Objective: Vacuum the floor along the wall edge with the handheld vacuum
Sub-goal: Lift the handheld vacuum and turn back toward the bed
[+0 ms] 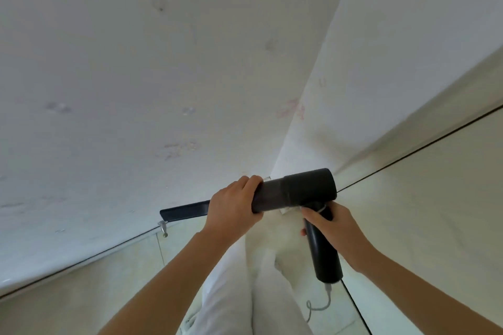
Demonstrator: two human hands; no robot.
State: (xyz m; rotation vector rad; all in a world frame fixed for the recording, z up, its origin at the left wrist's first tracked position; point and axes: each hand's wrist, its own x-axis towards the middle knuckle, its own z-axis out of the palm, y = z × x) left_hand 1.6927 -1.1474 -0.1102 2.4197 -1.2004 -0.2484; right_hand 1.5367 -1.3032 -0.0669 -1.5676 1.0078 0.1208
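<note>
A black handheld vacuum point(304, 189) is held in front of me near a room corner. Its flat crevice nozzle point(182, 213) points left, with the tip close to the line where the white wall point(136, 76) meets the pale tiled floor point(130, 266). My left hand point(231, 211) grips the front of the vacuum's barrel, fingers curled over the top. My right hand point(330, 228) grips the downward handle point(325, 255). A thin white cord point(324, 304) hangs from the handle's end.
A second white wall point(394, 49) meets the first at the corner behind the vacuum. A small metal fitting point(163, 228) sticks out at the wall base under the nozzle tip. My white-trousered legs point(258, 280) are below the vacuum. Dark joints cross the floor tiles.
</note>
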